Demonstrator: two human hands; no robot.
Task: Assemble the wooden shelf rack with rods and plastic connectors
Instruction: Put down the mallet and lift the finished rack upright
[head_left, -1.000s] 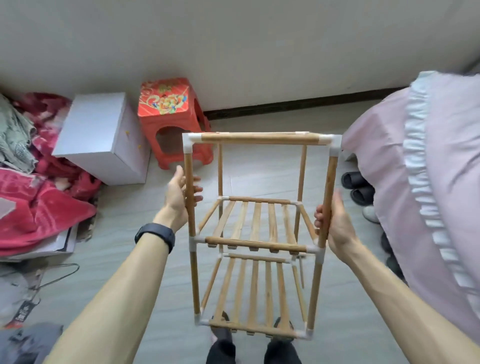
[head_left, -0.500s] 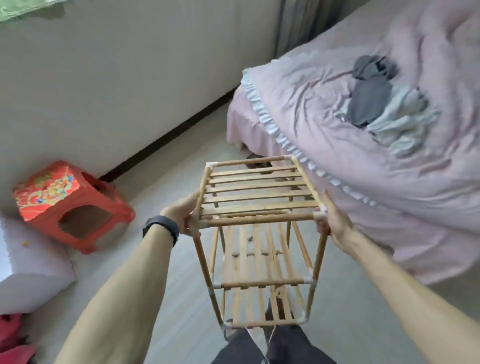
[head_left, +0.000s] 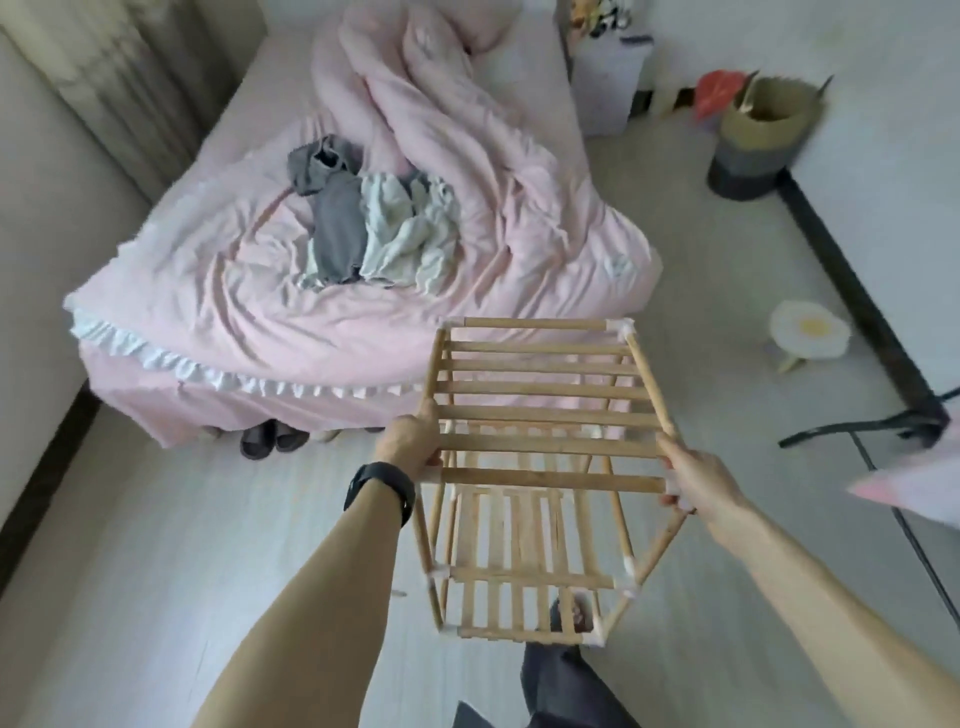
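The wooden shelf rack (head_left: 545, 415) is held up in the air in front of me, upright, with slatted tiers joined by white plastic connectors. My left hand (head_left: 410, 441) grips the top tier's near left corner. My right hand (head_left: 698, 483) grips the near right corner and its upright rod. The lower tiers hang below, over the floor and my feet.
A bed with a pink quilt (head_left: 363, 234) and a pile of grey and white clothes (head_left: 363, 228) stands ahead left, slippers (head_left: 267, 439) under its edge. A basket (head_left: 763, 140), a small flower-shaped stool (head_left: 808, 332) and black cables (head_left: 883, 431) lie at the right.
I have turned to the right, carrying the rack: the red stool and white box have left the view and the bed now fills it. Both hands moved up to the top tier's corners.
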